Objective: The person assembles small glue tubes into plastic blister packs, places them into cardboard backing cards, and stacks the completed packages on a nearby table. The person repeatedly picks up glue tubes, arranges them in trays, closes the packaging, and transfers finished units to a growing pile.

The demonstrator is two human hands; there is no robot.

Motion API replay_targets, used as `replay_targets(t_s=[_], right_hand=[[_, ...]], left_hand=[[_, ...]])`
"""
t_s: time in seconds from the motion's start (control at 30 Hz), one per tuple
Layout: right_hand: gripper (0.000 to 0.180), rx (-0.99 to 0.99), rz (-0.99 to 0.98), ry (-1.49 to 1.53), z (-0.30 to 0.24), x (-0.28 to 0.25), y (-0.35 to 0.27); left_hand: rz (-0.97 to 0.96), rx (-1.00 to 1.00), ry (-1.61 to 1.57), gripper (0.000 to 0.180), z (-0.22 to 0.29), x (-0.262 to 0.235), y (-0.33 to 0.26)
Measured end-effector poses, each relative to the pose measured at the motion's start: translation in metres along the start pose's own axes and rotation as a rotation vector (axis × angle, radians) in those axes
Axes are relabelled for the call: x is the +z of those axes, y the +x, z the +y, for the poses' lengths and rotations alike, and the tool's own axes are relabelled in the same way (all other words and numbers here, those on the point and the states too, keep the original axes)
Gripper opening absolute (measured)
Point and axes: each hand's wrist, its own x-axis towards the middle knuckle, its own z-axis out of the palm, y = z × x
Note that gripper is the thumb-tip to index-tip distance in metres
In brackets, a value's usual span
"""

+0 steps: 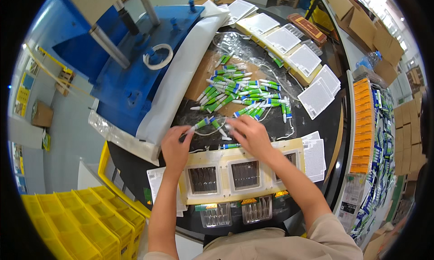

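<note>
My left hand pinches a small green-and-white tube by its white cap end, just beyond the yellow fixture. To the right, my right hand has its fingers drawn together beside another small tube; its fingertips are blurred, and what they grip is not clear. A heap of the same green, blue and white tubes lies ahead of both hands. Below my wrists is the cream-yellow fixture with framed square windows, clear blister shells sitting in them.
Blister packs stick out under the fixture's near edge. White printed cards lie at right, more on a second yellow fixture. A blue press stands left, yellow crates lower left. Orange boxes and packed tubes line the right.
</note>
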Motion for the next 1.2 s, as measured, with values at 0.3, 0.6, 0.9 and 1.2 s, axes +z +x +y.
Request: replay_targets(t_s=[0.3,0.6,0.9,1.2], right_hand=[[0.037,-0.423,-0.16,-0.018,-0.096,0.059,-0.092],[0.037,-0.385,-0.244,-0.091,-0.095,0.093,-0.094],[0.016,0.0,0.151,-0.153,-0.045,0.062,-0.029],[0.011,0.222,0.13,-0.28,-0.023,0.045,-0.003]], left_hand=[[-0.014,0.466,0.311,0.025,0.016,-0.049,-0.153],[-0.076,0.428,0.35,0.027,-0.001,-0.045,-0.178],[-0.089,0.365,0.257,0.025,0.013,-0.054,-0.151],[-0.086,0.31,0.426,0.029,-0.023,0.045,0.039]])
